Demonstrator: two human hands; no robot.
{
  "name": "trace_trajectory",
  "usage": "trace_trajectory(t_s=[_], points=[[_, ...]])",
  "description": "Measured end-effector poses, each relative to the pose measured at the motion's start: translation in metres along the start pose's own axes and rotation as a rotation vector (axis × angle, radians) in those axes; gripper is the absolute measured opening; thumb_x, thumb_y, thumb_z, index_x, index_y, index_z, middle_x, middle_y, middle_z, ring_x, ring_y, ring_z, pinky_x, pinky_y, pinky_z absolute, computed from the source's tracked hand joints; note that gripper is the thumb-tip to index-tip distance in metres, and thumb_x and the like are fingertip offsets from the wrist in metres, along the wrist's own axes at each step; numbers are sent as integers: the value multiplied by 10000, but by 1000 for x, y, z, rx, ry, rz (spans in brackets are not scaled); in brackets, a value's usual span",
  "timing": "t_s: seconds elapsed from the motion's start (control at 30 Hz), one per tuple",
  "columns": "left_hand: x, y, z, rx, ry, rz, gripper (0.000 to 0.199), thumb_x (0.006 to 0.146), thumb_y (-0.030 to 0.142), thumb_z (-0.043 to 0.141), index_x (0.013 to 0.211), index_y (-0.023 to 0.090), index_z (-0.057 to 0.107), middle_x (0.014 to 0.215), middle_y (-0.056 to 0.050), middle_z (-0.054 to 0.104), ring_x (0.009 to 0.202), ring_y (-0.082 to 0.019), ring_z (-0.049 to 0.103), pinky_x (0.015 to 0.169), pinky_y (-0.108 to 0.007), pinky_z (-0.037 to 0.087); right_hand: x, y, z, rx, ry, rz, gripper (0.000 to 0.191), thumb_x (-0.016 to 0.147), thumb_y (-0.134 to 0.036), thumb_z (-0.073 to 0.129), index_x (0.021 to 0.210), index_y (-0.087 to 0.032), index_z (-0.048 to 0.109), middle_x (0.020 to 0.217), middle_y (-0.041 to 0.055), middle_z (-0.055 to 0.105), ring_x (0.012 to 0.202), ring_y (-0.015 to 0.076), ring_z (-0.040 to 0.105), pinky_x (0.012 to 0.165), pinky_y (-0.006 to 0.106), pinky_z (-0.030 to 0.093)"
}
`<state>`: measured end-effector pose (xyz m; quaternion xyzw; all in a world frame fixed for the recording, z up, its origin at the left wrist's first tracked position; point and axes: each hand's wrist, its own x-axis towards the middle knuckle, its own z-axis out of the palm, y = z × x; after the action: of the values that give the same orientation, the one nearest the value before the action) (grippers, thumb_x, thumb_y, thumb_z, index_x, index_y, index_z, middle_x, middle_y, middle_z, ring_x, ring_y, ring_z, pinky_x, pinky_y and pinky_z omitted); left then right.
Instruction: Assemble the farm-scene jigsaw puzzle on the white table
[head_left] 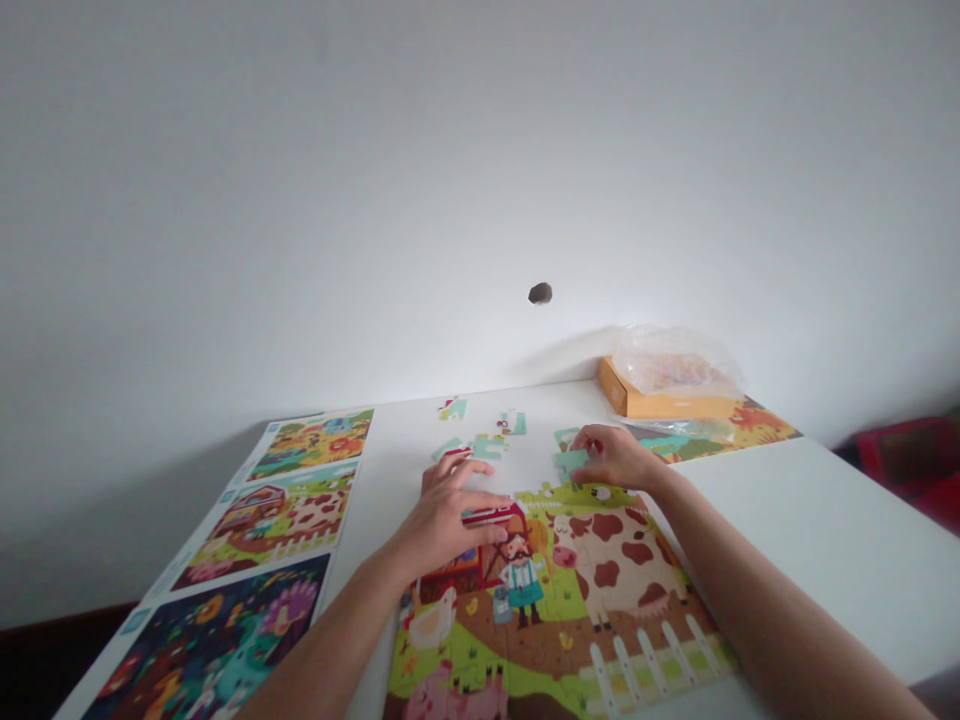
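Paper picture sheets (262,525) lie flat along the left side of the white desk (810,520), at nine o'clock from the farm jigsaw (600,600). One sheet shows the same barn and spotted cow as the jigsaw, so the sheets look placed there to be glanced at. Next along, the left hand (450,510) reaches over the jigsaw's upper edge, its fingers (480,505) spread and lying over a red-and-white barn-roof piece (491,515). That grip looks relaxed, more steadying than clenched, though I cannot tell whether the piece is actually held. Loose pale teal pieces (480,445) sit at twelve o'clock from the jigsaw, scattered on the desk just beyond its upper edge, which keeps them within easy reach of both hands. Farther right, the right hand (611,458) has its grip closed between thumb and fingers on a pale teal piece (571,462), holding it at the jigsaw's upper edge. Beyond it, at one o'clock, an orange box (667,403) sits at the back of the desk near the white wall (675,200), with a clear plastic bag (675,360) on top and a printed sheet (765,425) beside it, probably pushed there to stay out of the hands' way.
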<state>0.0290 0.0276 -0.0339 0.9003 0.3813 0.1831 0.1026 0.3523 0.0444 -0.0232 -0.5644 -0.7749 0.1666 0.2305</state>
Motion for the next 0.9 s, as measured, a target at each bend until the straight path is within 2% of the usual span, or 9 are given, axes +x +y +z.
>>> trace_trajectory(t_s=[0.2, 0.4, 0.67, 0.9], points=[[0, -1, 0, 2, 2, 7, 352, 748, 619, 631, 1048, 448, 702, 1284, 5, 518, 1270, -314, 310, 1059, -516, 250, -1, -2, -1, -70, -48, -19, 453, 605, -484, 787, 954, -223, 663, 962, 30, 618, 833, 183, 588, 757, 275, 413], [0, -2, 1, -13, 18, 9, 340, 735, 613, 652, 1030, 454, 708, 1270, 5, 536, 1254, -313, 338, 1052, -507, 266, -1, -5, -2, -113, -84, -2, 430, 630, -480, 781, 976, -255, 659, 1026, 29, 598, 899, 204, 593, 817, 303, 392], [0, 0, 0, -16, 4, -1, 319, 731, 613, 656, 1013, 472, 707, 1284, 21, 537, 1280, -316, 322, 1057, -508, 253, 2, -4, 3, -107, -60, 58, 502, 612, -456, 788, 1040, -246, 630, 978, 29, 624, 882, 204, 600, 767, 282, 399], [-1, -2, 1, -19, 9, 15, 321, 736, 586, 667, 1019, 443, 716, 1283, 5, 539, 1270, -319, 333, 1051, -501, 264, 7, -5, 13, -126, 46, 184, 493, 656, -561, 738, 989, -219, 613, 916, 41, 668, 810, 194, 610, 671, 260, 389]])
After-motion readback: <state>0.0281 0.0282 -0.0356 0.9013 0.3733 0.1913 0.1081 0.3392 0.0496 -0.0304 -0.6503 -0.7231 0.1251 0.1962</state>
